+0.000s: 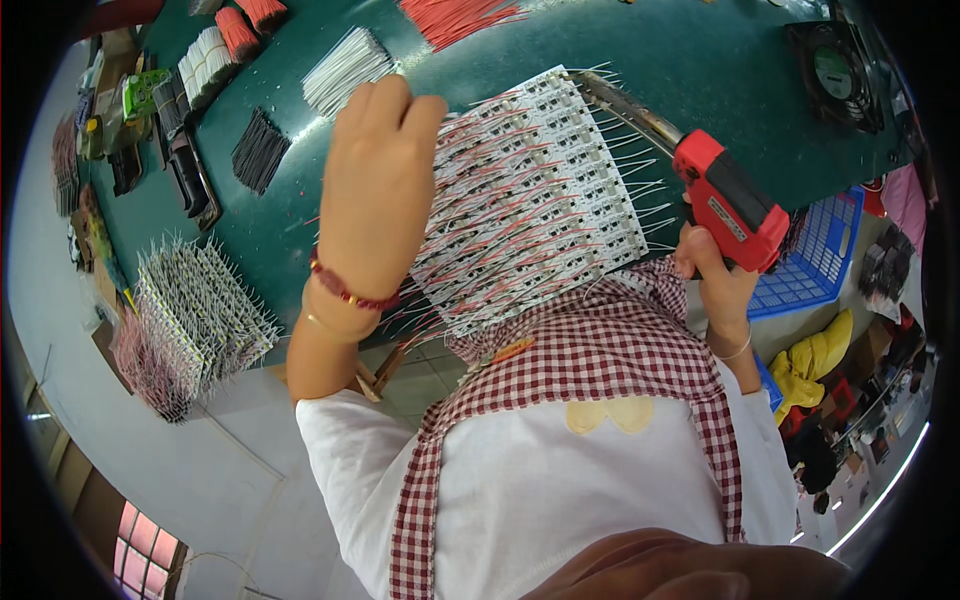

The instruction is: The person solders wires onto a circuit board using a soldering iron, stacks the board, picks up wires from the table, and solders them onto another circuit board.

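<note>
A panel of small white circuit boards (575, 185) lies on the green table in front of me, with rows of red and white wires sticking out. My right hand (722, 285) grips a red and black soldering gun (730, 200) by its handle. The gun's long metal nose reaches over the panel's far right corner. Above the panel's left side is my left hand (382, 170), fingers curled together, with the back of the hand toward me. Its fingertips are hidden, so what they pinch, if anything, does not show. Just beyond it lies a bundle of white wires (345, 68).
Black wires (260, 150) and red wires (460, 20) lie on the table (720, 60). Stacked wired boards (195, 320) stand at the left edge. A black fan (835, 75) sits at far right, above a blue plastic basket (815, 265).
</note>
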Tool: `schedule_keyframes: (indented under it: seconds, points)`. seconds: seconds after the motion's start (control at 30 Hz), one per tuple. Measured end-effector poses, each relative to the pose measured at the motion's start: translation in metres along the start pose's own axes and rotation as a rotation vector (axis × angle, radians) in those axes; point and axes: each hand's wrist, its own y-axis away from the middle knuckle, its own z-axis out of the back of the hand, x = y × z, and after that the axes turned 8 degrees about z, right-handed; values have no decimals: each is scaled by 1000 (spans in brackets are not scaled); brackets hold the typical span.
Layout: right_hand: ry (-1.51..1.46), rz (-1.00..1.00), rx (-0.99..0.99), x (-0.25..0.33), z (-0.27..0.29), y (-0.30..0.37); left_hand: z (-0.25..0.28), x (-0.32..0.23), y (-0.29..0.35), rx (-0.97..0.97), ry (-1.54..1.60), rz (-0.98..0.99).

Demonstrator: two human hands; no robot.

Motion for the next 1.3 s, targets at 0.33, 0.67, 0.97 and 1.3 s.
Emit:
schedule_keyframes:
  seconds: [0.33,0.67,0.97,1.3]
  points:
    - [55,-25,57,-7,1,3,-64,-5,-9,-96,278,-189]
    - [198,26,107,-21,8,7,-74,-7,-3,-151,232,-177]
    - [252,20,173,-19,5,3,-70,-11,-7,-96,206,-176]
    - [324,64,155,-18,9,7,-64,-14,-10,-41,126,-185]
